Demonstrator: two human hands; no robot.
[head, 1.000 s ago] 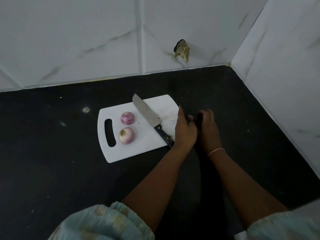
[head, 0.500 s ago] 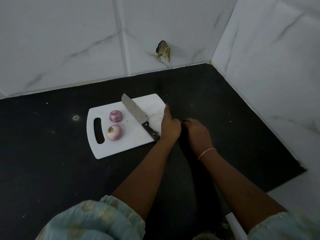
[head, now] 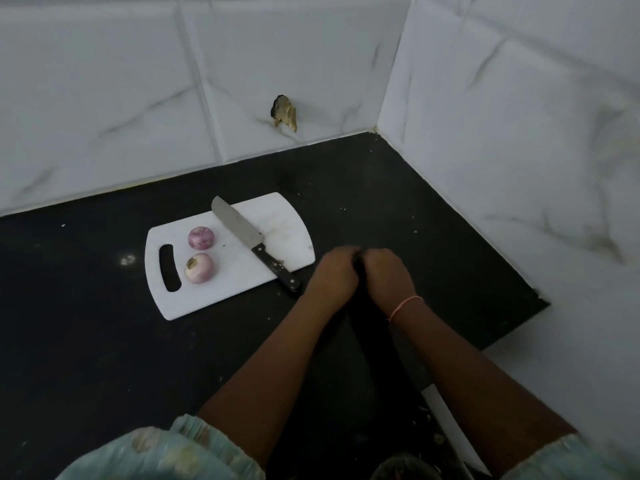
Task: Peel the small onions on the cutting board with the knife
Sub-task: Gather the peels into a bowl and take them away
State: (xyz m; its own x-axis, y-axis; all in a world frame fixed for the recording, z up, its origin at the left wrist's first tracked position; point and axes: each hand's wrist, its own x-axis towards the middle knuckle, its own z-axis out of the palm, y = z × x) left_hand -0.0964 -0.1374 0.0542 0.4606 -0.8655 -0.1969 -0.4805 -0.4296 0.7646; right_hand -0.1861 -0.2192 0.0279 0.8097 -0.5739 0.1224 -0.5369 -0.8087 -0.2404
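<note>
Both hands have pulled clear of the knife handle since a moment ago and now sit side by side on the bare worktop, just off the right edge of the cutting board. The left hand and right hand are knuckles-up with fingers curled under and touching each other; whether they hold anything between them I cannot tell, as the fingertips are hidden and the gap is dark. A thin pink band circles the right wrist.

The worktop is black, speckled with pale crumbs, and runs into a corner where two walls of white marbled tile meet. On the back wall, near that corner, there is a rough brownish broken patch.

The white board lies slantwise toward the back of the worktop, its handle slot at the left end. Two small onions rest on its left half, just right of the slot: the far onion, purplish, and the near onion, paler with a brownish root end. They sit close but apart. The knife lies untouched across the board's middle, blade tip over the back edge, black handle overhanging the front right edge, close to the left hand. Pale green sleeves fill the bottom of the view.
</note>
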